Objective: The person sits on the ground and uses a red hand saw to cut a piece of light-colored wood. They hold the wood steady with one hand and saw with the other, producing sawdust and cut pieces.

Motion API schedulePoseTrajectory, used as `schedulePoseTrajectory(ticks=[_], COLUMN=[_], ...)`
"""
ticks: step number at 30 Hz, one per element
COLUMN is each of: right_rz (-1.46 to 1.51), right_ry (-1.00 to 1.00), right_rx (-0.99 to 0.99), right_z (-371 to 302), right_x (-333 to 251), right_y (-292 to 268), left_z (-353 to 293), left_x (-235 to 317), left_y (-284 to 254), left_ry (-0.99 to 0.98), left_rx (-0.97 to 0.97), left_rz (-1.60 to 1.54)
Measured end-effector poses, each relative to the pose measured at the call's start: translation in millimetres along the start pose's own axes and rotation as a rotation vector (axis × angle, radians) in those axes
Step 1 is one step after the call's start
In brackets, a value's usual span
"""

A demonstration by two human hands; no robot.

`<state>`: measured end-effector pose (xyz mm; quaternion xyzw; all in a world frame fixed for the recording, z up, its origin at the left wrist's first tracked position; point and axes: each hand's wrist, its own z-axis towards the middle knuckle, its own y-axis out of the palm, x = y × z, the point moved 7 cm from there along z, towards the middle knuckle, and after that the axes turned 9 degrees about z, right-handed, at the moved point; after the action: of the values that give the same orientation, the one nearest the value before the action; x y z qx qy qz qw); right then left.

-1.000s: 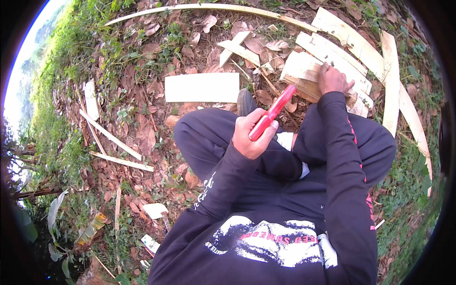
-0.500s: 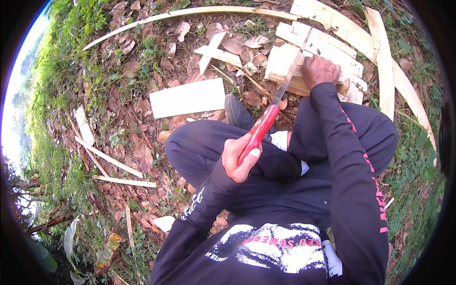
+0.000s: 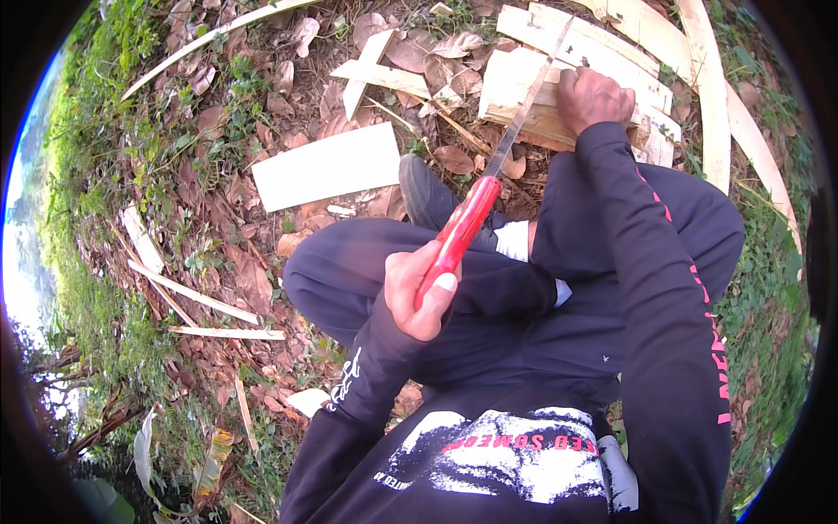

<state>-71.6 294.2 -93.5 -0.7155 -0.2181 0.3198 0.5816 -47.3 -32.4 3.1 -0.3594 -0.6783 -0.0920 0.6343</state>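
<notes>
My left hand (image 3: 417, 293) is wrapped round the thick red handle of a narrow-bladed hand saw (image 3: 522, 122). The tapering blade slants up and right across a short pale wooden board (image 3: 509, 83); its teeth are too fine to make out. Farther right, my right hand (image 3: 596, 98) is closed, fingers curled down over the stacked boards beside the blade. What the fingertips grip is partly hidden. My folded legs lie below both hands, with a dark shoe (image 3: 428, 196) under the saw.
A pale rectangular board (image 3: 327, 166) lies left of the shoe. Two crossed wood strips (image 3: 371, 74) rest on dry leaves beyond it. Long curved-looking planks (image 3: 709, 105) lie at right. Thin offcuts (image 3: 196, 293) are scattered at left, beside green plants.
The view has shifted, so the boards appear higher. My left hand and the saw have drawn slightly back toward me; my right hand stays on the boards.
</notes>
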Motion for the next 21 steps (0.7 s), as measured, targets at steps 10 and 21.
schedulePoseTrajectory(ticks=[10, 21], right_rz=[-0.015, 0.008], right_ry=[-0.223, -0.355], right_rx=[0.04, 0.044], right_z=[4.9, 8.8], right_x=[-2.7, -4.9], right_y=[1.8, 2.2], left_z=[-16.0, -9.1], left_x=[5.6, 4.8], left_y=[0.2, 56.5], left_ry=[-0.055, -0.033], left_rx=[-0.14, -0.076], left_rz=[-0.1, -0.143])
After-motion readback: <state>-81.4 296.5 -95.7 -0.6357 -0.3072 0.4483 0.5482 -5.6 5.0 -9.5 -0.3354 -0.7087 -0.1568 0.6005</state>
